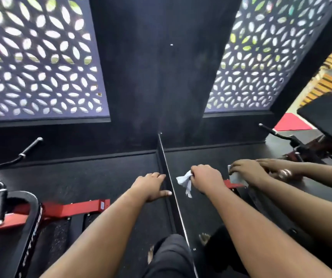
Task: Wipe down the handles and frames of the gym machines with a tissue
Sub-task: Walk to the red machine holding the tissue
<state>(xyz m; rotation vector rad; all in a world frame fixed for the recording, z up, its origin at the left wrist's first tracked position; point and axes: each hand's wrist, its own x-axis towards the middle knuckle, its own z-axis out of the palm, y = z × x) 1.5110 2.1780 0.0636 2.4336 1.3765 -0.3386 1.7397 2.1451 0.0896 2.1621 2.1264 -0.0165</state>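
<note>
- Left hand (152,186) spread open, fingers flat against dark upright panel edge (168,177), grasping nothing.
- Right hand (206,180) clenched around crumpled white tissue (185,182), just right of that edge.
- Red machine frame (75,207) low at left, black handle (0,205) beside it.
- Mirrored arms visible at right.

Both arms are reaching forward and down — the left hand (153,186) is lying flat, fingers spread, while the right hand (207,178) is clenching into a fist around a tissue (185,182).
</note>
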